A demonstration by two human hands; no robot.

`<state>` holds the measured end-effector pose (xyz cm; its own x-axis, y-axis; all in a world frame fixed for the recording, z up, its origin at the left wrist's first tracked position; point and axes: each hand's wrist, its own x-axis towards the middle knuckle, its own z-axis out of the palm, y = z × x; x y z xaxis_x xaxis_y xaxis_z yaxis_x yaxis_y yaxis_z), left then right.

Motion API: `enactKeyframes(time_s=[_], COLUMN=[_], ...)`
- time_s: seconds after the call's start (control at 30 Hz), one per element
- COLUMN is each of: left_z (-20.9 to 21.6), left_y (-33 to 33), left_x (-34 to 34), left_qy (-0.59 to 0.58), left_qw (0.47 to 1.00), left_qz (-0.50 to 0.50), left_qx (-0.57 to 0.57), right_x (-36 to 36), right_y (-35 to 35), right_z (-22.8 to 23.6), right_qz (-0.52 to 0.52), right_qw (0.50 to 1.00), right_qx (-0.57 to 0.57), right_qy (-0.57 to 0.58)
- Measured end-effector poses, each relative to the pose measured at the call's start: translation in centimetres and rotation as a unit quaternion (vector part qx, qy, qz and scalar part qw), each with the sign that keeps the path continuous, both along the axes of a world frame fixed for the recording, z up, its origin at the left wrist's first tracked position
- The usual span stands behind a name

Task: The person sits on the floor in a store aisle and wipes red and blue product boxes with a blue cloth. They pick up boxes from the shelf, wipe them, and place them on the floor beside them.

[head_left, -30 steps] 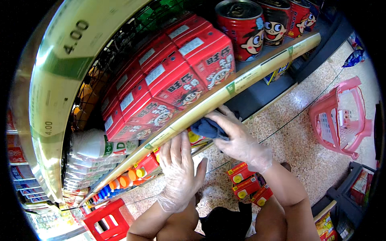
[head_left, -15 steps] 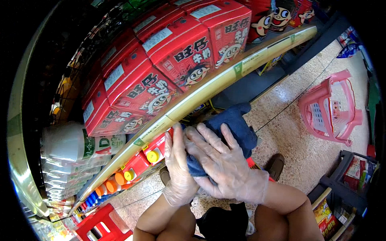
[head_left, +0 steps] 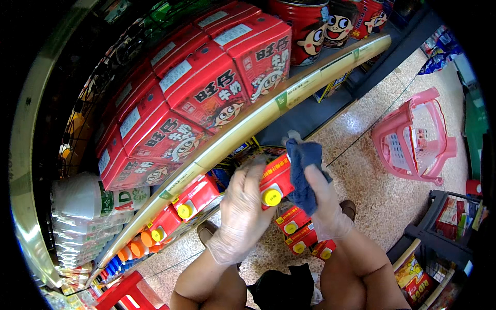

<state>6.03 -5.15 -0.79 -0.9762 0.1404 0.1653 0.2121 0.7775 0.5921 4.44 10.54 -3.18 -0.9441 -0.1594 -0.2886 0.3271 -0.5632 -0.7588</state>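
My left hand [head_left: 238, 217], in a clear plastic glove, grips a red carton [head_left: 275, 174] with a yellow screw cap [head_left: 271, 197]. The carton is held tilted in front of the shelf edge. A dark blue cloth [head_left: 306, 178] is in my gloved right hand [head_left: 326, 206], lying against the carton's right end. My right fingers are mostly hidden behind the cloth. Below my hands, several like red cartons [head_left: 300, 237] with yellow caps are by the floor between my legs. More yellow-capped cartons [head_left: 199, 197] stand on the lower shelf left of my left hand.
Above the pale shelf edge [head_left: 232, 135] sit red milk boxes [head_left: 212, 93], with red cans [head_left: 305, 39] farther right. Wrapped white bottles [head_left: 80, 201] stand at left. A pink basket [head_left: 380, 134] is on the floor at right, a red plastic stool [head_left: 126, 292] at lower left.
My hands, pressed together around the cloth before, have parted. The red carton now shows in my left hand, the cloth at its right end. Cartons below have come into sight.
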Motion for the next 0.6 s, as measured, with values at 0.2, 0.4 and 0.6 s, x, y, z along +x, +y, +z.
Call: enactKeyframes(time_s=[0.2, 0.4, 0.6], left_z=[1.5, 3.6, 2.5], left_y=[-0.9, -1.2, -0.8], left_x=[1.0, 2.7, 2.6], left_qy=[0.051, 0.08, 0.042], left_qw=[0.997, 0.97, 0.924], left_qz=[0.021, -0.101, -0.255], left_qx=[0.053, 0.207, 0.283], right_x=[-0.7, -1.8, 0.1], right_y=[2.4, 3.8, 4.4], right_z=[0.4, -6.1, -8.6], right_qz=[0.102, 0.101, 0.083], right_qw=[0.954, 0.99, 0.881], right_qx=[0.244, 0.018, -0.403], right_qy=[0.139, 0.1, -0.233])
